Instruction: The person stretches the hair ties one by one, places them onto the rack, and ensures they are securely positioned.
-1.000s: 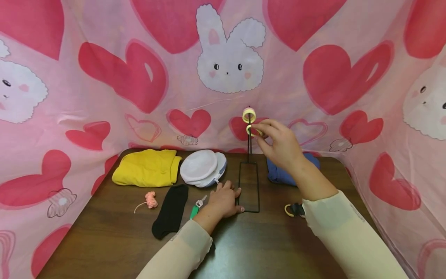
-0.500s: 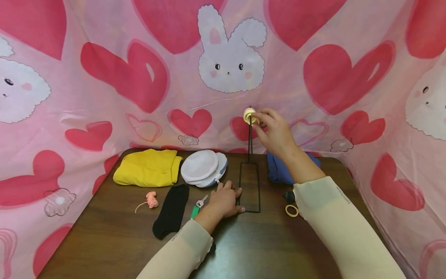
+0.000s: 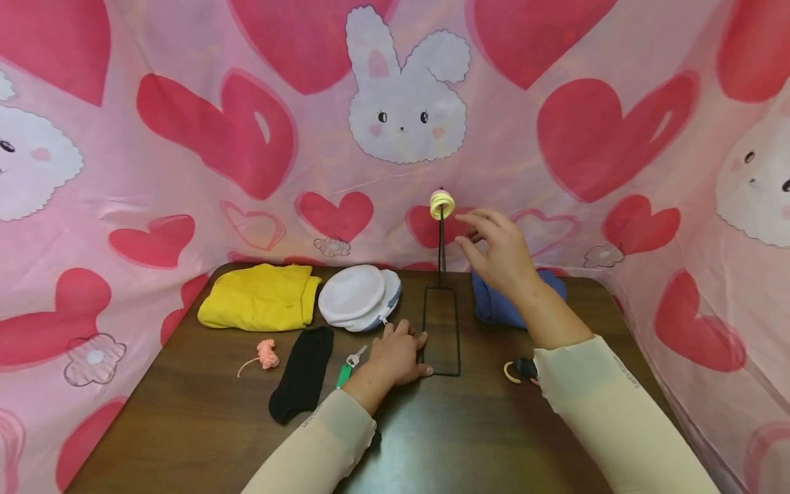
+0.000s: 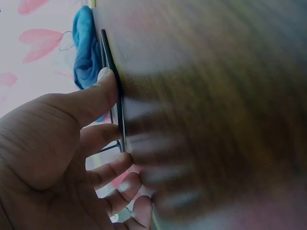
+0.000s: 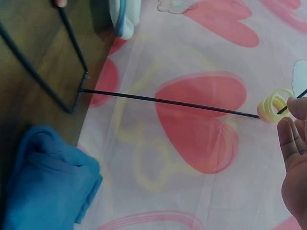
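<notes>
A black wire stand (image 3: 458,329) has a flat rectangular base on the table and a tall upright. Several pale yellow rings (image 3: 441,203) hang together at its top, a pinkish one behind them. My right hand (image 3: 500,254) is just right of the rings, thumb and fingers parted, with nothing between them. In the right wrist view its fingertips (image 5: 286,129) overlap the rings' edge. My left hand (image 3: 398,353) rests spread at the base's near left corner; in the left wrist view its thumb (image 4: 98,98) lies on the wire and the other fingertips touch the table.
Left on the table (image 3: 185,412) are a folded yellow cloth (image 3: 259,298), white round pouch (image 3: 352,295), coral knitted piece (image 3: 268,354), black sock (image 3: 302,374) and key (image 3: 356,357) with green tag (image 3: 344,374). Right are blue cloth (image 3: 494,305), another yellow ring (image 3: 509,374) and a dark object (image 3: 526,369).
My right hand raised a yellow ring up to the others at the top of the stand, let it go there and drew back to the right. The left hand has stayed put.
</notes>
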Demonstrator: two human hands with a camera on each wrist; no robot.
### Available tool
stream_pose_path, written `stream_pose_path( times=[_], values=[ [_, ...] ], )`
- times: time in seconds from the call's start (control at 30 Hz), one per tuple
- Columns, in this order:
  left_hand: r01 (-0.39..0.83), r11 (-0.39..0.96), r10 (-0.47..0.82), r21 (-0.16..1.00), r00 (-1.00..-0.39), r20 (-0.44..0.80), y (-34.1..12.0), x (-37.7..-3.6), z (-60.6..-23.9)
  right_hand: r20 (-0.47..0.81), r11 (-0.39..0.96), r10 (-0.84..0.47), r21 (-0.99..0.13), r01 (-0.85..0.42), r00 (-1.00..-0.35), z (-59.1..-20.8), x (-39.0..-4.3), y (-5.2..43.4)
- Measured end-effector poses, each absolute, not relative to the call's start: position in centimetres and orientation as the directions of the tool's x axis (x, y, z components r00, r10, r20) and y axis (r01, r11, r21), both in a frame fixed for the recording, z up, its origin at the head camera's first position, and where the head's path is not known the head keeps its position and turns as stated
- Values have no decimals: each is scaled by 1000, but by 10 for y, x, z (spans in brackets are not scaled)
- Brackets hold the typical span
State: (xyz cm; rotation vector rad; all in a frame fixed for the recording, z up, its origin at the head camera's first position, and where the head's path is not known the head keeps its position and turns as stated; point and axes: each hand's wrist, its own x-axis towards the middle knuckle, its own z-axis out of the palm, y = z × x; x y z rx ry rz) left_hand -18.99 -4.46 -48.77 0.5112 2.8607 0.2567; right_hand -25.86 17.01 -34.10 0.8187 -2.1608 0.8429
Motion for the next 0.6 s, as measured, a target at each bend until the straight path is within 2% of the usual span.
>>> stream_pose_path(
  times=[0.37, 0.6],
  values=[
    [313, 927, 352, 208, -916, -192, -46, -190, -490, 739, 571, -350, -319, -757, -576, -378, -215, 207],
    [315, 926, 356, 207, -913, -201, -45, -190, -489, 661, 630, -403, -302, -715, -634, -398, -190, 234]
  ],
)
